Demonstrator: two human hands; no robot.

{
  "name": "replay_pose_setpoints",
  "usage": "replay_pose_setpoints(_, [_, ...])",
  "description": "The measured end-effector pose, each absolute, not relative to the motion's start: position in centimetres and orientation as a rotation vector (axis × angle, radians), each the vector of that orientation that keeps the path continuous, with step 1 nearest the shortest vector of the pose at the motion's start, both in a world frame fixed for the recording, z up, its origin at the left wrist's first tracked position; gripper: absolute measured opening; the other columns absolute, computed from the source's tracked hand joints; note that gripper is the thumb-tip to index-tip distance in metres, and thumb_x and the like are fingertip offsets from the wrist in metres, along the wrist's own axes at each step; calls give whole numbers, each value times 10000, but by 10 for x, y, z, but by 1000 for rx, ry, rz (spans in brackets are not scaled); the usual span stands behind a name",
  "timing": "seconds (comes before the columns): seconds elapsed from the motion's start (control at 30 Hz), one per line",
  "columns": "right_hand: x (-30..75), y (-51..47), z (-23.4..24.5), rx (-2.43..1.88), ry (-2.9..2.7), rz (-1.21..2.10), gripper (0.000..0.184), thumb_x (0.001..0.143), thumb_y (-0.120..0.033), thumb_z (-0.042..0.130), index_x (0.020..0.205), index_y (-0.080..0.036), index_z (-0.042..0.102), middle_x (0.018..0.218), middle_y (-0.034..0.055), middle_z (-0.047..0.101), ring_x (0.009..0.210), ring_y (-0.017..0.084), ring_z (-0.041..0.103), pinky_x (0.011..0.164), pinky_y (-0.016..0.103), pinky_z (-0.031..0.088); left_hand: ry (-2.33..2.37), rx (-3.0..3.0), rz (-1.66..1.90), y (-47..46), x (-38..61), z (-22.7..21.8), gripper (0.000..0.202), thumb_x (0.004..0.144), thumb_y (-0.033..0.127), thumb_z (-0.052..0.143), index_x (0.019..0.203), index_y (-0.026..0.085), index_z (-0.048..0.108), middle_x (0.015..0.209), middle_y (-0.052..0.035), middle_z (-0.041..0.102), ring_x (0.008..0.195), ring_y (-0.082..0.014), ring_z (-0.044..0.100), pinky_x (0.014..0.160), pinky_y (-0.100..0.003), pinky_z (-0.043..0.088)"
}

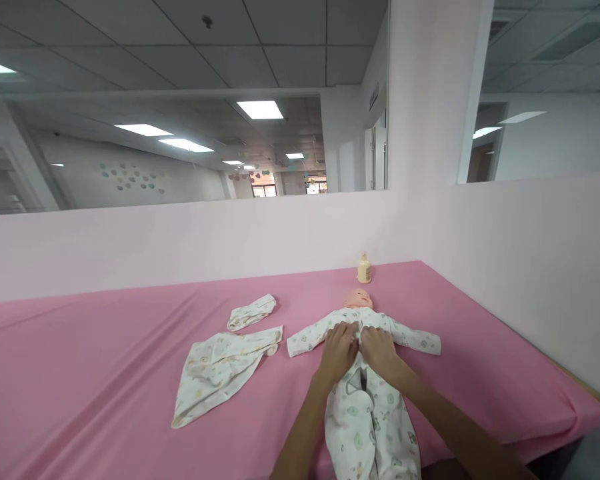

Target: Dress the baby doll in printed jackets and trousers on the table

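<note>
A baby doll (pixel 359 299) lies on its back on the pink table cover (pixel 105 360), dressed in a white printed sleepsuit (pixel 370 413) with both sleeves spread sideways. My left hand (pixel 338 349) and my right hand (pixel 379 348) rest side by side on the doll's chest, fingers curled and pinching the front edges of the sleepsuit near the collar. Below my hands the suit's front gapes a little.
A white printed garment (pixel 220 373) lies flat to the left of the doll, with a small bunched cloth (pixel 251 312) behind it. A small cream bottle (pixel 364 269) stands by the pink wall beyond the doll's head. The table's right edge runs along the wall.
</note>
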State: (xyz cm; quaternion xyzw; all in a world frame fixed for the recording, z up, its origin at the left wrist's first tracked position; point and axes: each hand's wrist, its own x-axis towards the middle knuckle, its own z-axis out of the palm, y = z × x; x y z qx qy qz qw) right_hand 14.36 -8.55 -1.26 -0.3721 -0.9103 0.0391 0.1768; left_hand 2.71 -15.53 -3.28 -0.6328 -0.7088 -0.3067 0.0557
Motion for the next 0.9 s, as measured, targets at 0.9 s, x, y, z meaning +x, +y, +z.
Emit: replay_pose_setpoints(0.9, [159, -76, -18, -763, -2305, 959, 149, 821, -156, 391, 681, -202, 409, 702, -9, 522, 676, 137, 459, 610, 257, 298, -2222, -1652, -1055, -160, 42, -23, 268, 888, 197, 383, 623, 192, 417, 704, -22, 573, 708, -165, 499, 673, -294, 330])
